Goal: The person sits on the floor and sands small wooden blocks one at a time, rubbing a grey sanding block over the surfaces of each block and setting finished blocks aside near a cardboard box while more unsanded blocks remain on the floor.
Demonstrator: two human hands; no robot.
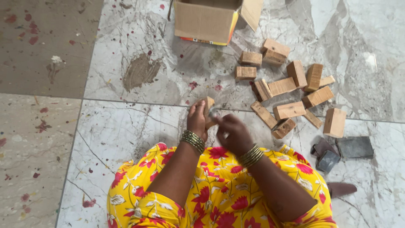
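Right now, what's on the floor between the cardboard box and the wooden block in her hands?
Only bare marble floor, speckled with red paint spots, lies between the cardboard box and the wooden block in the head view.

Box (pixel 205 20) top cut off.

We see an open brown cardboard box (pixel 206 20) on the marble floor (pixel 126 126), a scatter of loose rectangular wooden blocks (pixel 289 110) to its right, and folded dark sandpaper sheets (pixel 354 147) nearby.
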